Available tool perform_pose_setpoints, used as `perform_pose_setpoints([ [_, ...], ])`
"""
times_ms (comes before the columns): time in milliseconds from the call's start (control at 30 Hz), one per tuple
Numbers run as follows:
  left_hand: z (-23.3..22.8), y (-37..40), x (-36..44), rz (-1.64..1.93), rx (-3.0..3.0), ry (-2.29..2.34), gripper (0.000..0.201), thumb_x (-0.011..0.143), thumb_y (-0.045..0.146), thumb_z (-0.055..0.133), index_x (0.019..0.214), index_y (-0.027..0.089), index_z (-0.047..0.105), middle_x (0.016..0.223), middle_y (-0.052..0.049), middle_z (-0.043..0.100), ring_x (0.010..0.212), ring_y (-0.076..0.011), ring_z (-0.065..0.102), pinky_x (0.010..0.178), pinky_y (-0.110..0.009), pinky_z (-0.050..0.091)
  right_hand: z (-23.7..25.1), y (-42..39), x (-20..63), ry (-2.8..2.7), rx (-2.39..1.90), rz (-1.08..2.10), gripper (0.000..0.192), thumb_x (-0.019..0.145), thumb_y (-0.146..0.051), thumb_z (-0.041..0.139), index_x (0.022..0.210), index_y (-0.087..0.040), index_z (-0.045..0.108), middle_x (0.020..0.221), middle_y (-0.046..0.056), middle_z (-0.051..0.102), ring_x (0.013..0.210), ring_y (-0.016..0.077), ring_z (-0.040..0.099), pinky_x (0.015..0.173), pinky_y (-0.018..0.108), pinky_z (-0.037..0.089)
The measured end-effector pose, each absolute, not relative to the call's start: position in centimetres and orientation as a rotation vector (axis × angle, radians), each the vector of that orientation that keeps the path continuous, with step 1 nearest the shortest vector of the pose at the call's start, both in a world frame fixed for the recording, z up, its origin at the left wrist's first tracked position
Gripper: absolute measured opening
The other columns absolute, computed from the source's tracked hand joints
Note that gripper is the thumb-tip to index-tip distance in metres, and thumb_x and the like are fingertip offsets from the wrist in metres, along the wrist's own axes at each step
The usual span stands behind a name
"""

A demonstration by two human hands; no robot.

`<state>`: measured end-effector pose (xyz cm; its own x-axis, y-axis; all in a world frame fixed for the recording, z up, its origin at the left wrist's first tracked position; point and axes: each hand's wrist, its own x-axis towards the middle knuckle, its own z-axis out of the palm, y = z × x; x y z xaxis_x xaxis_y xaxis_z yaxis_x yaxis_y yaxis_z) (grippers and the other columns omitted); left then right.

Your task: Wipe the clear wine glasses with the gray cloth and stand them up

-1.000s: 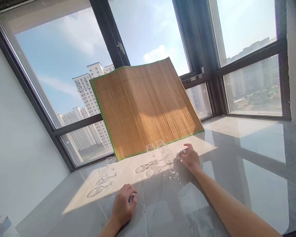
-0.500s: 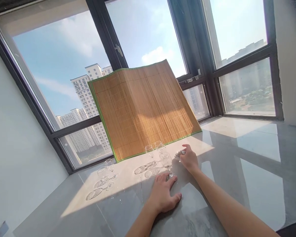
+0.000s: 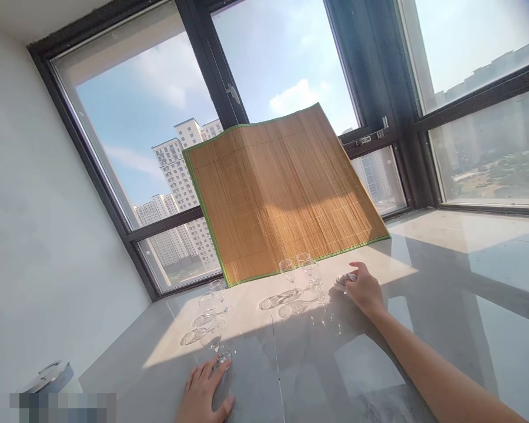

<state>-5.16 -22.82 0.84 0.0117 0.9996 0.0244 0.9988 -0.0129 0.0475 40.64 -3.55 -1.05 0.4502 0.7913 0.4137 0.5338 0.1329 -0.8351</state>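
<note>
My left hand (image 3: 205, 390) rests low on the tiled surface. Its fingertips are at the foot of a clear stemmed glass (image 3: 210, 338), with the thumb held apart. Just behind that glass stand two more stemmed glasses (image 3: 207, 302) in a patch of sunlight. To the right, a second small group of clear glasses (image 3: 309, 270) stands before the bamboo mat, throwing long shadows. My right hand (image 3: 365, 291) is right of this group, closed around a small whitish, crumpled-looking thing (image 3: 344, 281) whose kind I cannot make out.
A green-edged bamboo mat (image 3: 286, 188) leans upright against the dark-framed windows (image 3: 196, 53). The glossy tiled surface (image 3: 317, 376) reflects the light. At the lower left is a container with a metallic lid (image 3: 55, 376), partly covered by a blurred patch. A white wall (image 3: 62, 235) bounds the left side.
My left hand has moved left with one stemmed glass, from the right group to the front of the left one. My right hand stays by the mat. The view has turned slightly left.
</note>
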Motion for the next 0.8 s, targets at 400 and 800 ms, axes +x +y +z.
perform_pose_setpoints([
  [400, 0.1, -19.5, -9.3, 0.316, 2.051, 2.504, 0.062, 0.086, 0.058, 0.039, 0.143, 0.031, 0.044, 0.151, -0.008, 0.037, 0.141, -0.0326, 0.03, 0.112, -0.055, 0.027, -0.8, -3.7, 40.6, -1.194, -1.536, 0.293, 0.053, 0.068, -0.014, 0.05, 0.121, -0.021, 0.049, 0.09, 0.005, 0.067, 0.074, 0.0181, 0.058, 0.061, 0.026, 0.035],
  [800, 2.4, -18.2, 10.0, 0.512, 2.572, 1.452, 0.041, 0.08, 0.039, 0.055, 0.119, 0.027, 0.061, 0.13, -0.008, 0.054, 0.121, -0.026, 0.049, 0.108, -0.042, 0.039, -0.7, -3.7, 39.7, -1.226, -1.534, 0.278, 0.048, 0.07, -0.007, 0.048, 0.117, -0.021, 0.049, 0.088, 0.003, 0.066, 0.073, 0.017, 0.057, 0.061, 0.025, 0.033],
])
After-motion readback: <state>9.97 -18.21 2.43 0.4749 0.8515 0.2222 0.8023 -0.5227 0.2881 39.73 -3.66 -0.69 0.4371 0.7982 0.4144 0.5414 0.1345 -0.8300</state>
